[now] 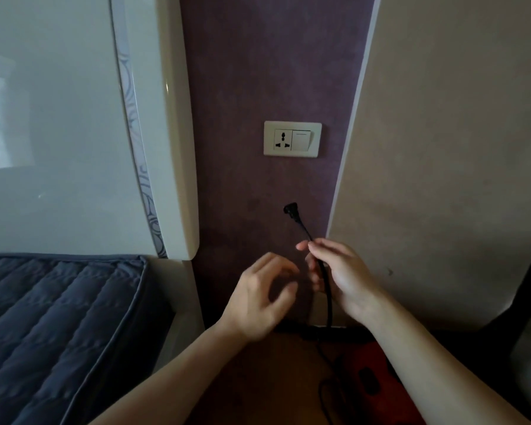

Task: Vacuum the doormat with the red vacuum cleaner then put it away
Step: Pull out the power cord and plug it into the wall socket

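Pinching black cord (327, 289) in right hand (342, 273), lower centre; long axis near vertical, plug (291, 209) tipped up-left toward wall socket (292, 138). Holding nothing in left hand (258, 299) alongside, fingers loosely curled.

bare wall below socket (292, 138), headboard (166, 133) close left, mattress (59, 326) lower left

Partly hidden at 5 o'clock behind right forearm (442, 372), cut by lower edge: red vacuum cleaner (380, 363). Motion-blurred at 6 o'clock: left hand (259, 297). Lost in shadow beneath: cord (328, 299).
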